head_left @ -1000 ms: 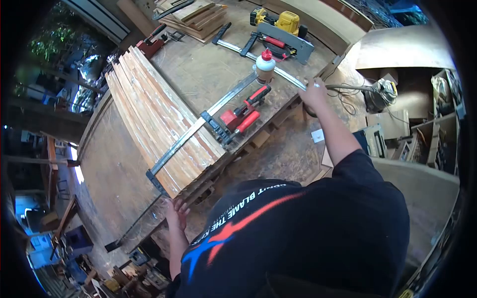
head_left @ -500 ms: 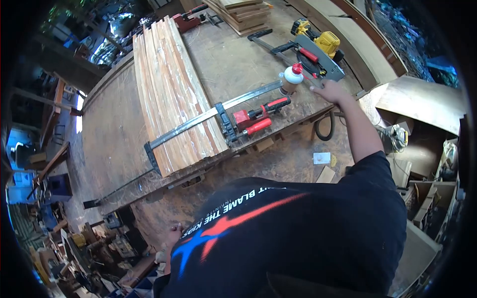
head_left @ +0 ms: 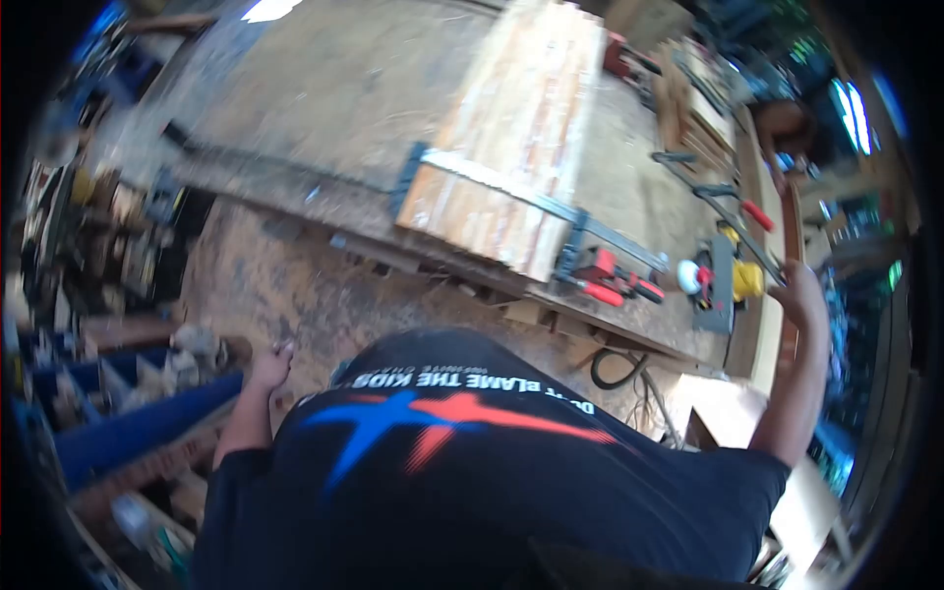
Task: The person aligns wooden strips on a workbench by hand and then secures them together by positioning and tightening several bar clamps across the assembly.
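Note:
My right hand (head_left: pixel 801 293) is closed round the end of a bar clamp (head_left: pixel 730 218) with a red handle, at the right side of the bench. Beneath this clamp is a yellow and grey power saw (head_left: pixel 745 280). Beside the saw stands a white glue bottle (head_left: pixel 688 276) with a red cap. Low on the left, my left hand (head_left: pixel 270 364) hangs away from the bench, its fingers curled with nothing visible in them. Another bar clamp (head_left: pixel 501 184) lies across the glued wooden strips (head_left: pixel 521 108), its red handle near the front edge.
Stacked boards (head_left: pixel 693 113) lie at the back right of the workbench (head_left: pixel 315 98). Beyond them, what looks like another person (head_left: pixel 785 123) is blurred. A black hose (head_left: pixel 618 369) hangs below the front edge. Blue bins (head_left: pixel 138 428) stand at the lower left.
The view has swung round to the right. My right hand has moved away from beside the glue bottle, and the loose bar clamp has shifted with it. More of my left hand shows.

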`<state>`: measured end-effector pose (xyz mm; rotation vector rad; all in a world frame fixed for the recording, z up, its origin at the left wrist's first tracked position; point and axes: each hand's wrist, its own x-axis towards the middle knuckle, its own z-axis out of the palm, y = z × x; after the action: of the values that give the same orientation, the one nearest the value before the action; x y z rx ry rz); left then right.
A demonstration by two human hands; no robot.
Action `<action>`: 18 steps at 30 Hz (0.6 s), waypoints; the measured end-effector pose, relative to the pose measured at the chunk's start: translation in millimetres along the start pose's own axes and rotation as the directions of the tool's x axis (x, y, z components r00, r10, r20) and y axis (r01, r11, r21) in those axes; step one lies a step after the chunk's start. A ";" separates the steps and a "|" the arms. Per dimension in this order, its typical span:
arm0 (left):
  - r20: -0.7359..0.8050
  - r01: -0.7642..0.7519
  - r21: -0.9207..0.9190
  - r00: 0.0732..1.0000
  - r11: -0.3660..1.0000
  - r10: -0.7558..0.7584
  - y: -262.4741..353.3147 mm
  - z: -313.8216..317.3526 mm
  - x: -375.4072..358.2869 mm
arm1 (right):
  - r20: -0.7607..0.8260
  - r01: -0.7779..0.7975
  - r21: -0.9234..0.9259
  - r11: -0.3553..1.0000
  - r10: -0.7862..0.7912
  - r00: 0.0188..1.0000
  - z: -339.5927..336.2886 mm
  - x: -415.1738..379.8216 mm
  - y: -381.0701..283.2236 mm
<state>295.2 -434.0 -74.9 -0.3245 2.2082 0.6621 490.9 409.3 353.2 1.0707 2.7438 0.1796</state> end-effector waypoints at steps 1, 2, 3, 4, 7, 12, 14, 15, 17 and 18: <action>-0.004 -0.011 0.027 1.000 1.000 0.011 -24.3 -3.3 1.5 | 0.047 -0.004 -0.011 1.000 0.004 0.999 -24.4 -1.7 -20.3; -0.005 -0.029 0.061 1.000 0.998 0.030 -49.7 -3.1 10.0 | -0.044 0.059 -0.001 0.998 -0.059 0.997 -40.2 -4.1 -28.5; -0.003 -0.057 0.099 0.998 0.993 0.057 -74.8 -4.3 17.6 | -0.138 0.112 0.009 0.994 -0.110 0.984 -54.3 -7.7 -35.0; -0.040 -0.061 0.070 0.997 0.996 0.064 -97.5 -8.7 24.0 | -0.169 0.158 -0.024 0.987 -0.160 0.973 -77.6 -16.5 -57.4; -0.141 -0.096 -0.019 0.986 0.995 0.092 -149.5 -30.9 39.5 | -0.283 0.215 -0.074 0.974 -0.228 0.932 -139.0 -48.5 -127.3; -0.409 -0.341 -0.334 0.892 0.879 0.191 -128.0 -159.0 71.5 | -0.386 0.280 -0.145 0.949 -0.315 0.867 -207.1 -130.2 -347.8; -0.558 -0.469 -0.026 0.739 0.883 0.377 -64.5 -241.0 41.9 | -0.393 0.286 -0.189 0.939 -0.339 0.855 -229.5 -170.5 -456.6; -0.641 -0.563 0.163 0.564 0.810 0.521 -41.8 -276.2 35.2 | -0.390 0.303 -0.202 0.931 -0.361 0.847 -240.4 -182.1 -505.3; -0.703 -0.774 0.320 0.192 0.546 0.685 6.0 -345.7 15.0 | -0.357 0.424 -0.080 0.902 -0.423 0.833 -248.3 -183.2 -568.4; -0.675 -0.812 0.468 -0.075 0.348 0.734 26.9 -377.5 5.3 | -0.342 0.474 -0.020 0.880 -0.452 0.824 -252.9 -182.8 -597.8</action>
<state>45.2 -621.8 138.5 1.0573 3.2512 1.4801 174.2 -163.4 515.7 0.3699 3.2420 0.2162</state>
